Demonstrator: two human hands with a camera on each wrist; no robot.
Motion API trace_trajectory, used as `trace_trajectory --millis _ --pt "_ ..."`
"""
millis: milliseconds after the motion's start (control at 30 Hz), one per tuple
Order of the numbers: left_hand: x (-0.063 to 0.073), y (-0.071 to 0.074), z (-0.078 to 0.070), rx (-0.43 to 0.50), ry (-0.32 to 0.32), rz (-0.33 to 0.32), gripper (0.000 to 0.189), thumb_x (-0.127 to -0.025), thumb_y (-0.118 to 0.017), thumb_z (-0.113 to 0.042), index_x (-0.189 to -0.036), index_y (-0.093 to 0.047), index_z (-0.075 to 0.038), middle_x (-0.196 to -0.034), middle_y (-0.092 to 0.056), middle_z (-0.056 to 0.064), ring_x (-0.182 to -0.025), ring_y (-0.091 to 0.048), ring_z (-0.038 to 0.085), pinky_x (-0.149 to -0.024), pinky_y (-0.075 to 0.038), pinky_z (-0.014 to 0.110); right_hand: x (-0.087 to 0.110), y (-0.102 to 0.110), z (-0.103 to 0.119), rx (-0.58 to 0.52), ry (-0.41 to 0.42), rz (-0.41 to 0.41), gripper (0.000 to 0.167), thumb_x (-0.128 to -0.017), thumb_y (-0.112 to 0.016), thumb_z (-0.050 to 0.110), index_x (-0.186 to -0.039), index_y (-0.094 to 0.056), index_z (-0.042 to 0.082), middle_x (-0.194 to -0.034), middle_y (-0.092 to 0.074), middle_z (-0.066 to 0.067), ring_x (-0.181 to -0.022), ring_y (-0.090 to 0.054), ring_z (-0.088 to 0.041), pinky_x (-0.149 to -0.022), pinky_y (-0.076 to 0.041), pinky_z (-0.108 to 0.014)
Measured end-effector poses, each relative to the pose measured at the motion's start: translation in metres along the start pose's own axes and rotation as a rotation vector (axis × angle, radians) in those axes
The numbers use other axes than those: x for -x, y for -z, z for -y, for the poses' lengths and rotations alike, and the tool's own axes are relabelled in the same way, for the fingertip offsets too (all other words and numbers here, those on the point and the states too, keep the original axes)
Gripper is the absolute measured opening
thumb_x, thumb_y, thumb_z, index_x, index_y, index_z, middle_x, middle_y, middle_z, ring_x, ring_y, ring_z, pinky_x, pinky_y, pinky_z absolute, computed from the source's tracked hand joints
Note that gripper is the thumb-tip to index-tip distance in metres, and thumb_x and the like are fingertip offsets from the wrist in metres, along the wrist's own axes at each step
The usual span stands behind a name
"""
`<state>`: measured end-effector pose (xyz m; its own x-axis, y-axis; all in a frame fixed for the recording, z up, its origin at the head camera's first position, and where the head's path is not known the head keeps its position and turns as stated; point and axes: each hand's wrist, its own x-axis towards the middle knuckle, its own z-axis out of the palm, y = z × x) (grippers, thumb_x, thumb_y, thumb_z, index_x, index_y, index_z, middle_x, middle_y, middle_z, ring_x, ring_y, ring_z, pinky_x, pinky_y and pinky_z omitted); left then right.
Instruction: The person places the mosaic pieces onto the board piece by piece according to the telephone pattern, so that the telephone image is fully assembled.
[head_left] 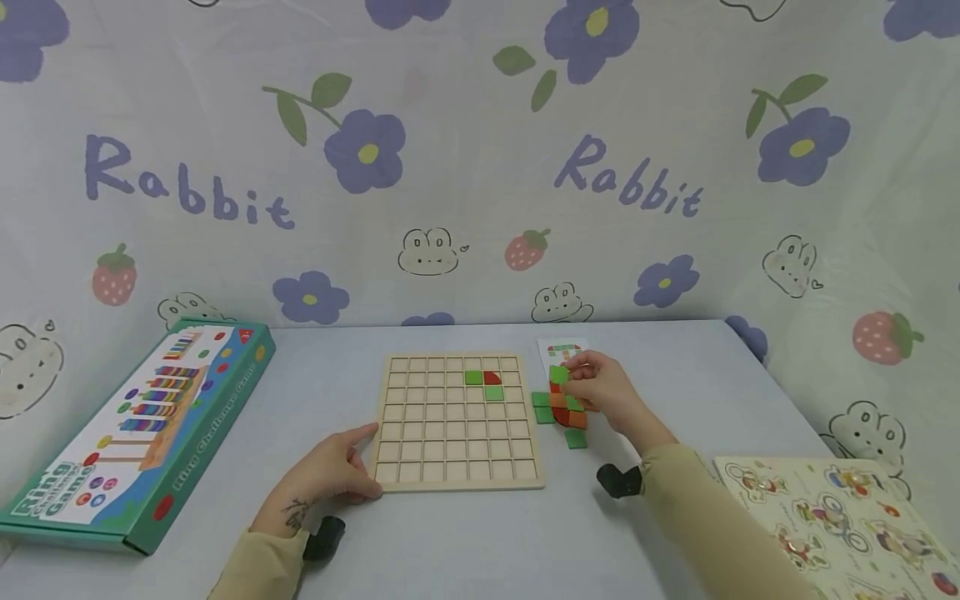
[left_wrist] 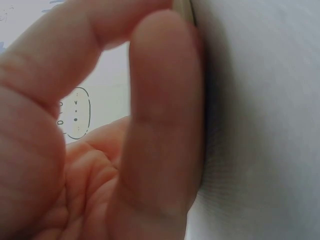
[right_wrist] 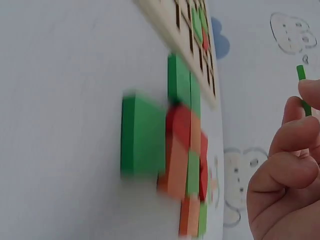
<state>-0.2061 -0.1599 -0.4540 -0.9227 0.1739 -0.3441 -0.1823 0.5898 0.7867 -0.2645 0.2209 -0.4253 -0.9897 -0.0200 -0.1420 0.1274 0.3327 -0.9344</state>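
Note:
My right hand (head_left: 606, 392) pinches a thin green square tile (right_wrist: 301, 73) between thumb and fingertips, raised above a cluster of loose tiles. That cluster holds green tiles (head_left: 576, 439), orange tiles (head_left: 577, 420) and red pieces, partly hidden by the hand. To its left lies a wooden grid board (head_left: 456, 430) with square cells. Two green tiles (head_left: 474, 377) and a red rounded tile (head_left: 491, 378) sit in its upper right cells. My left hand (head_left: 324, 468) rests at the board's lower left, thumb near the corner and index finger extended to the left edge.
A pattern card (head_left: 561, 345) lies behind the loose tiles. At the left stands a green Ring Challenge Game box (head_left: 150, 417). A pale picture board (head_left: 832, 517) occupies the front right. A printed cloth (head_left: 465, 167) hangs behind the white table (head_left: 450, 550).

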Motion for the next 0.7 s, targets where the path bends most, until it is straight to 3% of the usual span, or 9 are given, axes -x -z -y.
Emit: trace_trajectory --millis 100,367,533,700 --pt "0.000 0.000 0.000 -0.003 0.001 -0.005 0.096 -0.057 -0.081 0.002 -0.141 -0.037 -0.008 -0.063 -0.056 0.006 -0.051 -0.051 0.014 -0.050 -0.046 0.027 -0.004 -0.020 0.007 -0.018 0.029 0.022 0.027 -0.078 -0.064 0.001 -0.100 -0.052 0.005 -0.079 -0.050 0.001 -0.058 -0.043 -0.011 -0.049 -0.036 -0.022" --pt "0.000 0.000 0.002 -0.001 -0.004 -0.002 0.095 -0.058 -0.081 0.001 -0.142 -0.037 -0.008 -0.064 -0.056 0.006 -0.051 -0.051 0.014 -0.050 -0.046 0.027 -0.021 -0.066 0.021 0.073 0.120 0.035 0.021 -0.076 -0.069 0.006 -0.095 -0.059 0.007 -0.101 -0.057 -0.007 -0.081 -0.053 -0.018 -0.071 -0.047 -0.032" --pt "0.000 0.001 0.002 -0.001 -0.005 0.007 0.095 -0.058 -0.082 0.000 -0.142 -0.037 -0.008 -0.062 -0.056 0.005 -0.050 -0.051 0.014 -0.050 -0.045 0.027 -0.032 -0.083 0.030 0.132 0.161 0.061 0.022 -0.077 -0.069 0.009 -0.097 -0.060 0.006 -0.110 -0.055 -0.010 -0.083 -0.051 -0.020 -0.070 -0.045 -0.029" --pt "0.001 0.001 0.000 -0.005 0.001 0.010 0.095 -0.058 -0.081 0.000 -0.142 -0.037 -0.008 -0.062 -0.056 0.005 -0.050 -0.051 0.014 -0.050 -0.043 0.027 -0.042 -0.100 0.039 0.188 0.167 0.090 0.023 -0.076 -0.068 0.009 -0.097 -0.061 0.007 -0.105 -0.055 -0.009 -0.089 -0.049 -0.020 -0.071 -0.044 -0.029"
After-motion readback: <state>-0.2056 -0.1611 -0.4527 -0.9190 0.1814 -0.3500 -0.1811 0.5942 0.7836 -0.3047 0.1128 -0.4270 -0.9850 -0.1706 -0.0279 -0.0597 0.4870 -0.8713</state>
